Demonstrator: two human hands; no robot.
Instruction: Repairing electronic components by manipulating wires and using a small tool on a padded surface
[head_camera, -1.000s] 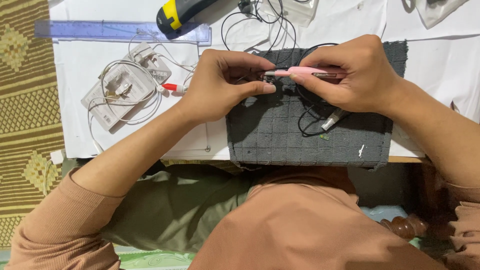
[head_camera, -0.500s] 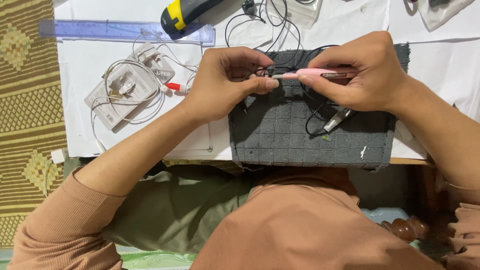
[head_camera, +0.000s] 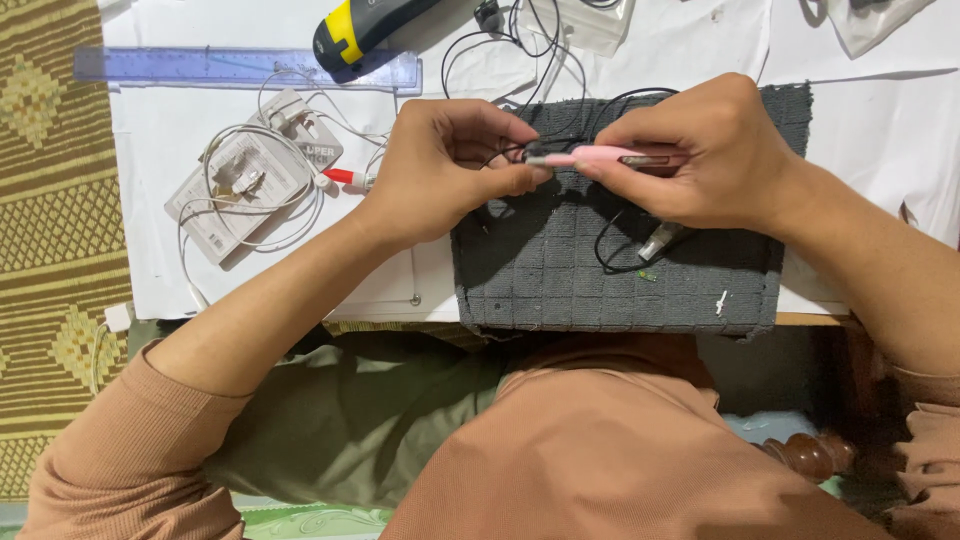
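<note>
The right hand (head_camera: 715, 150) pinches a slim pink tool (head_camera: 600, 156) and holds it level, tip toward nine o'clock, where the left hand (head_camera: 450, 165) closes thumb and fingers on a thin black wire (head_camera: 605, 240) at the tool's tip. What exactly sits between those fingertips is too small to tell. Both hands work above a dark grey gridded mat (head_camera: 560, 280) at the near edge of the white worktop (head_camera: 860, 150).

Judged from this grip, the risk lies at the meeting point: a slip of the tool could nick the left fingertips or tear the fine wire, and a tug on the slack loop could drag the small metal plug (head_camera: 660, 240) lying on the mat at six o'clock from the right hand.

At nine o'clock from the left hand lie a white charger wrapped in cable (head_camera: 245, 190) and a red-tipped lead (head_camera: 345, 177); at eleven o'clock, a clear blue ruler (head_camera: 200, 66) and a black-and-yellow tool (head_camera: 355, 30).

Compared with a second ago, both hands sit slightly higher on the mat, grips unchanged.
</note>
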